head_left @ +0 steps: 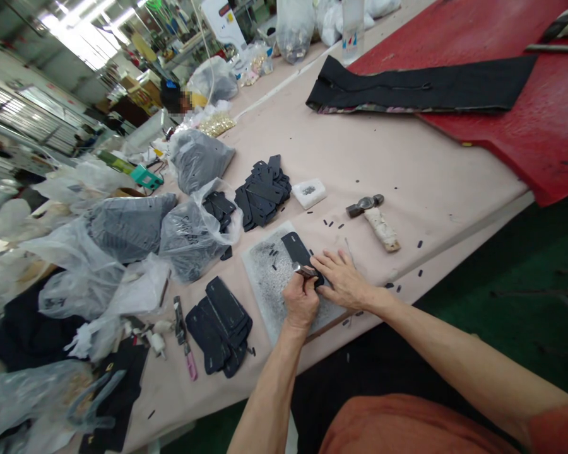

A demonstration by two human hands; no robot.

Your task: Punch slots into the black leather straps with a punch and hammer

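A black leather tab point(295, 248) lies on a scuffed grey cutting pad point(269, 277) at the table's near edge. My left hand point(300, 301) is closed around a small metal punch point(305, 271) whose tip rests on the tab's near end. Beside it, my right hand point(341, 277) lies flat with fingers spread, pressing the tab and the pad. A hammer point(373, 217) with a taped handle lies on the table just beyond my right hand, untouched.
Stacks of black tabs sit left of the pad point(221, 325) and behind it point(261, 192). Plastic bags of dark pieces point(189, 239) crowd the left. A white block point(309, 192), black fabric point(421, 91) and a red board point(511, 126) lie farther back. A person sits far off.
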